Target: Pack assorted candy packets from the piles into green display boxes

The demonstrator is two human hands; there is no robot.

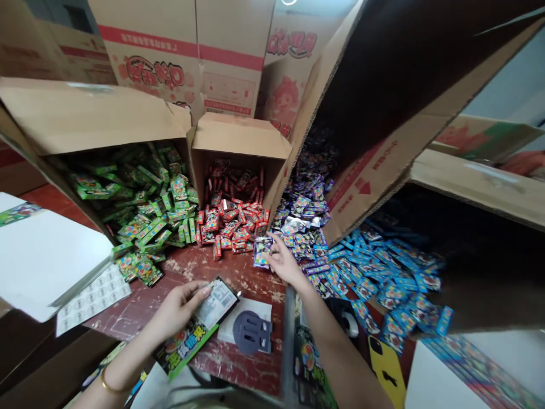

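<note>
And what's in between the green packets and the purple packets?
In the head view, red packets lie between the green packets and the purple packets, spilling from a small cardboard box.

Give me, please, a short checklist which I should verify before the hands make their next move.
1. Left hand holds the black-and-green packaging: ok.
2. Packaging's mouth is open: cannot tell from this angle.
3. Right hand has reached a purple packet: ok, its fingertips are at it; firmness of grip, cannot tell.
4. Purple packets and blue packets lie well apart: not ok, the piles meet in front of the boxes.
5. Sheet of round labels is in sight: ok, at the left.
6. Yellow phone lies well away from the blue packets: not ok, some are close beside it.
</note>
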